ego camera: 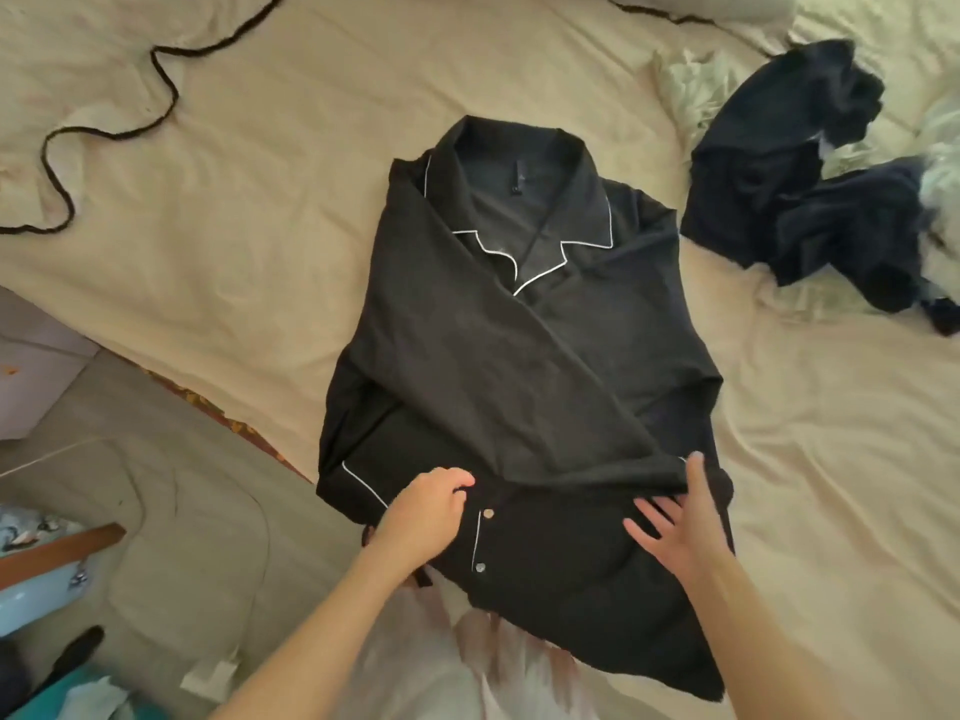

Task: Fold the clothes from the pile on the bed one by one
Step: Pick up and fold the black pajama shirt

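I see a black pyjama shirt [519, 366] with white piping lying face up in the middle of the bed [285, 189], its collar toward the far edge and its hem hanging over the near edge. One sleeve is folded diagonally across the chest, from the collar side down to the shirt's right side near the hem.

My left hand [426, 511] rests on the shirt near the near edge of the bed, just left of the button placket; its fingers are curled onto the cloth, though I cannot tell whether they truly pinch it. My right hand [675, 522] lies flat on the shirt's right side, fingers straight and spread, the thumb raised against the end of the folded sleeve.

A heap of dark clothes [810, 200] sits crumpled toward the far right corner of the bed, well apart from the shirt, with pale green cloth [691, 85] beside it. A dark cord [104, 122] winds over the sheet near the far left corner. Left of the bed I see a beige cover [182, 537] on the floor.
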Action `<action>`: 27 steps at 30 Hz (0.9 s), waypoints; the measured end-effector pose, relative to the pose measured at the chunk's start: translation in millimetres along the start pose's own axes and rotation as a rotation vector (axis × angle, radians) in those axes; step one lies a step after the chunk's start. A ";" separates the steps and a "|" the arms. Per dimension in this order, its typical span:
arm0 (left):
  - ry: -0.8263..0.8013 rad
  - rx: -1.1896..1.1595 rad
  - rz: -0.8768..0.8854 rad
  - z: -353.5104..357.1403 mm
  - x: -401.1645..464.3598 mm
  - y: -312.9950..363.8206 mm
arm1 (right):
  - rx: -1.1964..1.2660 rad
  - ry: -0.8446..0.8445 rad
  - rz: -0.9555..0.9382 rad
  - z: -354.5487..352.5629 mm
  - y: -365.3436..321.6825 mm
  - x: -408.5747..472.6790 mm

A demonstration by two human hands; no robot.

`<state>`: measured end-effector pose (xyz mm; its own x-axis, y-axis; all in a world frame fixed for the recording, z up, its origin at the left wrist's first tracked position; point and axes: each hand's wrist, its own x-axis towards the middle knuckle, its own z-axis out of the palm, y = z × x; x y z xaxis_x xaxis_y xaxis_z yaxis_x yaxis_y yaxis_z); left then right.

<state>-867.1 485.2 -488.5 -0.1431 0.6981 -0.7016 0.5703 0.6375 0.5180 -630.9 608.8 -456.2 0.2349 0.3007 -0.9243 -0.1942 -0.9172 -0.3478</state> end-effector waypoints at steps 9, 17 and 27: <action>0.258 -1.080 -0.543 -10.2 32.3 27.8 | 0.073 0.026 0.336 -27.4 -29.0 54.6; 0.140 -1.105 -0.720 -9.2 49.4 61.0 | -0.537 -0.117 0.293 -47.5 -39.9 60.0; 0.284 -1.275 -0.638 16.9 32.7 51.6 | -0.033 -0.312 -0.009 -92.9 -21.2 32.8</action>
<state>-828.6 535.4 -493.0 -0.3311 0.1339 -0.9340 -0.7208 0.6030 0.3419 -530.7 613.8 -464.5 -0.0680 0.3702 -0.9265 -0.1612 -0.9205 -0.3560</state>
